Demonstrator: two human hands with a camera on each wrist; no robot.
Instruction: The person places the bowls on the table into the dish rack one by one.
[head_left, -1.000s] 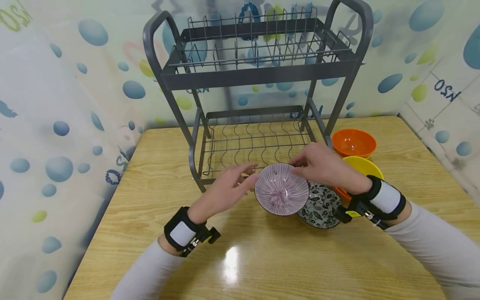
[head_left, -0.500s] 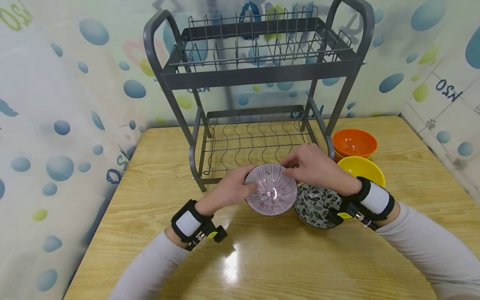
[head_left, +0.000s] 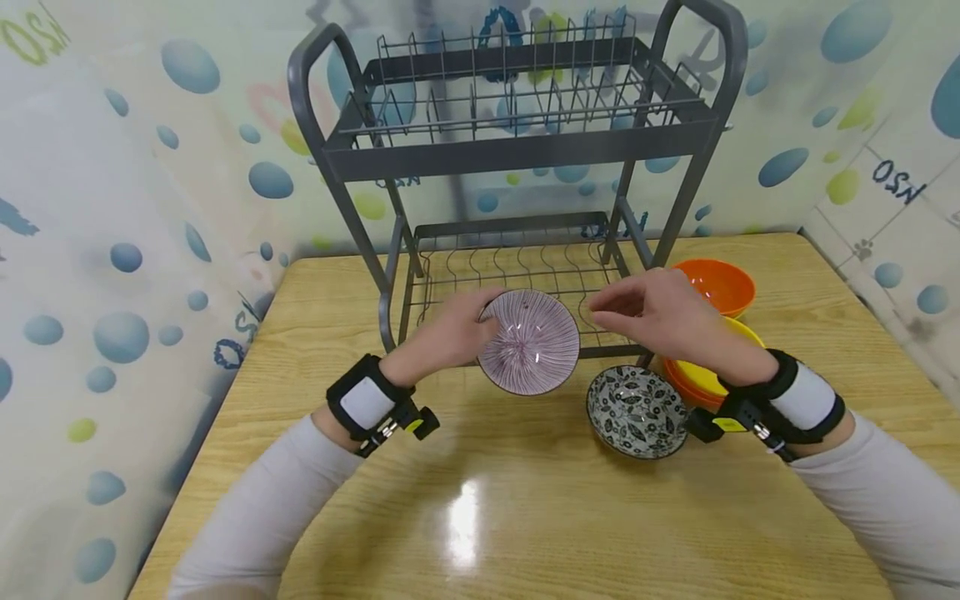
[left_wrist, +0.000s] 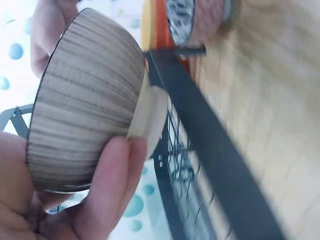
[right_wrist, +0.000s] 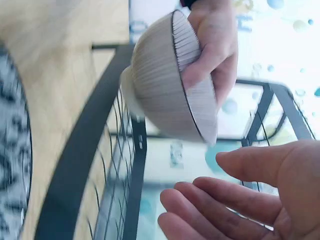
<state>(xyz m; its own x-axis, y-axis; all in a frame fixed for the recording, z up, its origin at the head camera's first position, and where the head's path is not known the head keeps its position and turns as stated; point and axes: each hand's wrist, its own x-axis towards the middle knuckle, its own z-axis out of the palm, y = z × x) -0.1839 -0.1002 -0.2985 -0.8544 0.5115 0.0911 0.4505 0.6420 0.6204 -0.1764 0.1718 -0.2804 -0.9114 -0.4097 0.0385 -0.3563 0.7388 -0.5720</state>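
Observation:
A bowl (head_left: 531, 343) with fine purple-white stripes is in my left hand (head_left: 450, 331), held at its left side with the thumb inside the rim. In the left wrist view, the fingers (left_wrist: 112, 172) press on the bowl's outer wall near its pale foot. It hangs over the front edge of the rack's lower tier. To its right, my right hand (head_left: 660, 315) is apart from the bowl, thumb and fingers spread with nothing between them, as the right wrist view also shows. Below that hand, a black-and-white floral bowl (head_left: 637, 412) sits on the table.
A grey two-tier dish rack (head_left: 517, 154) stands against the patterned wall, its lower wire tier (head_left: 517, 271) low over the table (head_left: 480, 517). Right of it are an orange bowl (head_left: 723, 279) and a yellow bowl (head_left: 705, 379) on another orange one, partly behind my right forearm.
The left hand has taken the striped bowl by its rim and carried it left and up toward the rack. The right hand has let go of it and drawn away to the right.

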